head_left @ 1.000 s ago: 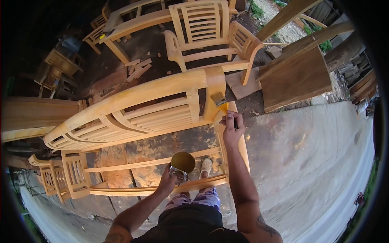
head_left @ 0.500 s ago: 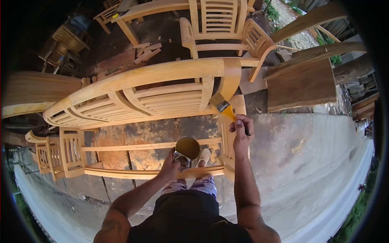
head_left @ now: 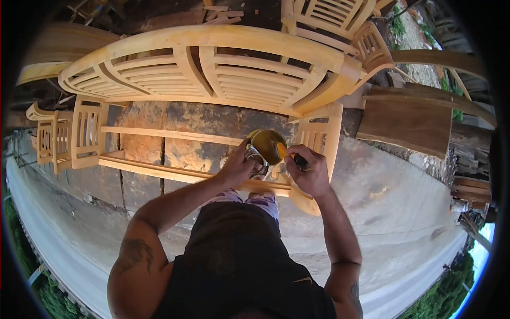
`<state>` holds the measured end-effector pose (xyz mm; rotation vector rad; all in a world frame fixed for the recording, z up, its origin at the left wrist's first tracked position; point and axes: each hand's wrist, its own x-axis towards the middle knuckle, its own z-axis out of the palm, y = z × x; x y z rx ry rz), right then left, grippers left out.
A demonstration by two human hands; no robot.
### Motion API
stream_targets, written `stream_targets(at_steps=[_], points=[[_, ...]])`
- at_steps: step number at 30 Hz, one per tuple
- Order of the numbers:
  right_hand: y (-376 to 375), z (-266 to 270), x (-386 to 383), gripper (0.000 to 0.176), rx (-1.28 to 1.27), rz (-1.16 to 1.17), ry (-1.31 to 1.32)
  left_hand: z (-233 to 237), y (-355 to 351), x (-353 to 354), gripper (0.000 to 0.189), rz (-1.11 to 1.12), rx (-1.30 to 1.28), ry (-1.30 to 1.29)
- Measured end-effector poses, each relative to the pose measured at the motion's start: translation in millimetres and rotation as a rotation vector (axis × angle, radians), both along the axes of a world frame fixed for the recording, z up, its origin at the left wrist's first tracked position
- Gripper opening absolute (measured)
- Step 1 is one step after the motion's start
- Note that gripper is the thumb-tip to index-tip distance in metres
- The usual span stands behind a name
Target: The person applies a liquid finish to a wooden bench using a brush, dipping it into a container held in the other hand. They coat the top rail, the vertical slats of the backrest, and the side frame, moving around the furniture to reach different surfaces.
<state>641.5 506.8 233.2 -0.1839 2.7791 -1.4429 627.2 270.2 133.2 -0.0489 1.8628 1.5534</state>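
Note:
Close to my body, my left hand (head_left: 239,164) grips a metal can (head_left: 257,139) that is tilted and has yellowish-brown liquid inside. My right hand (head_left: 309,171) is closed around the handle of a paintbrush (head_left: 283,149) with a yellow body. The brush points into the can's opening, and its bristles are hidden there. Beyond the can stands a long wooden bench frame (head_left: 196,36) with a curved top rail and slatted back. Its front rail (head_left: 159,171) passes below my hands, and its right armrest (head_left: 334,127) lies just beyond my right hand.
A slatted wooden chair (head_left: 372,45) stands at the upper right, near a broad wooden board (head_left: 406,121). Another wooden chair frame (head_left: 53,138) is at the left. Wood offcuts (head_left: 223,15) lie on the ground behind the bench. Stacked timber (head_left: 470,183) sits at the far right.
My right hand has brought the brush down from the bench's top corner into the can. My left hand and the can have moved slightly up and right. The view has shifted.

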Motion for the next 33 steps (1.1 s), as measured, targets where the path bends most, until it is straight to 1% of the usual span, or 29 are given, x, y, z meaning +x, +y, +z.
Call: stream_targets(at_steps=[2, 5, 8, 11, 12, 15, 17, 19, 25, 28, 31, 33], points=[[-15.0, -16.0, -4.9, 0.020, 0.099, 0.019, 0.043, 19.4, -3.0, -2.4, 0.070, -0.044, 0.019, -0.023], [-30.5, -36.6, -6.5, 0.020, 0.143, 0.045, 0.069, 12.1, -7.4, 3.1, 0.070, -0.026, 0.124, -0.033], [-34.5, -31.1, 2.6, 0.019, 0.095, 0.006, 0.080, 22.0, -11.9, 5.5, 0.069, -0.034, 0.113, -0.033], [-32.8, -3.0, 16.5, 0.017, 0.009, -0.110, -0.027, 0.7, -18.0, 12.5, 0.068, -0.051, 0.104, 0.002], [-31.1, 0.4, 21.3, 0.015, -0.003, -0.144, -0.008, 0.8, -19.3, 12.7, 0.068, -0.043, 0.123, -0.019], [-18.2, -7.6, 39.4, 0.012, -0.064, -0.282, -0.095, 0.7, -18.8, 14.9, 0.067, -0.033, 0.158, -0.087], [-13.6, -6.8, 47.5, 0.011, -0.104, -0.340, -0.089, -2.4, -17.9, 16.4, 0.066, -0.034, 0.144, -0.134], [-6.4, -9.1, 55.0, 0.010, -0.174, -0.381, -0.101, -4.7, -15.1, 19.6, 0.065, -0.048, 0.157, -0.091], [27.8, -4.0, 69.1, 0.006, -0.226, -0.381, -0.128, 5.7, 2.6, 31.7, 0.065, -0.044, 0.086, -0.072], [43.8, 4.8, 74.9, 0.005, -0.170, -0.338, -0.151, 14.7, 12.2, 41.7, 0.065, -0.025, 0.047, -0.060], [59.6, 4.9, 81.6, 0.004, -0.242, -0.343, -0.090, 11.3, 21.4, 50.4, 0.065, -0.006, 0.031, -0.026], [72.7, 8.7, 86.1, 0.005, -0.269, -0.336, -0.095, 10.9, 26.4, 56.8, 0.065, 0.013, 0.040, -0.028]])
